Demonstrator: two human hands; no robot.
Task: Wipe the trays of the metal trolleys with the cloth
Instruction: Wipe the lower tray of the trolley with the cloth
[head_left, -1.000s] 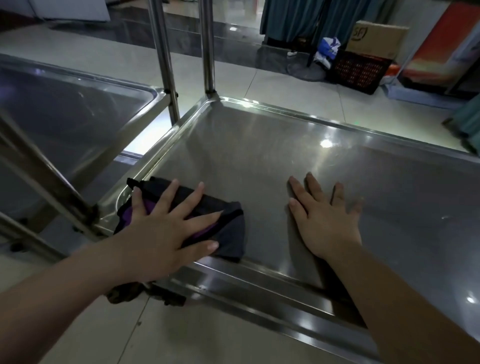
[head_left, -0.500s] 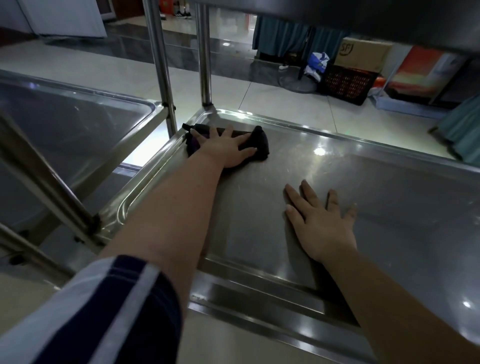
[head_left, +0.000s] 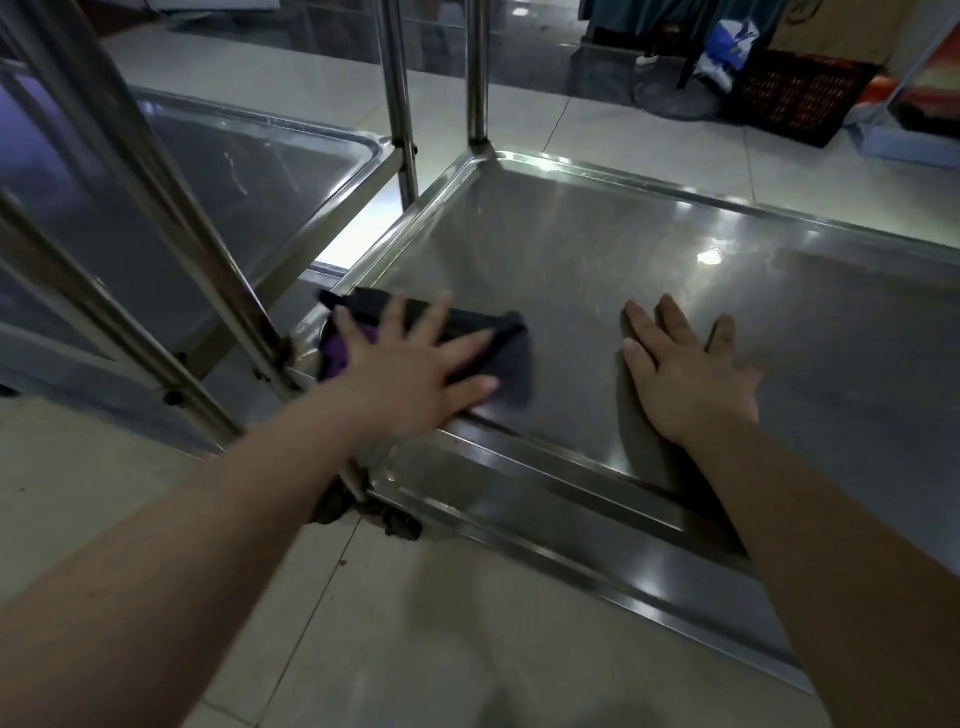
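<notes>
Dark folded cloth (head_left: 506, 345) under our flat left hand (head_left: 415, 374); right hand (head_left: 691, 374) flat, bracing steel tray (head_left: 597, 234); we overlap strokes.

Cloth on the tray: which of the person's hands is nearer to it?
Left. The left hand presses flat on the cloth; the right hand rests on the bare tray beside it, apart.

Dark cloth (head_left: 506, 353) lies bunched at the steel tray's (head_left: 649, 291) near-left corner.
</notes>
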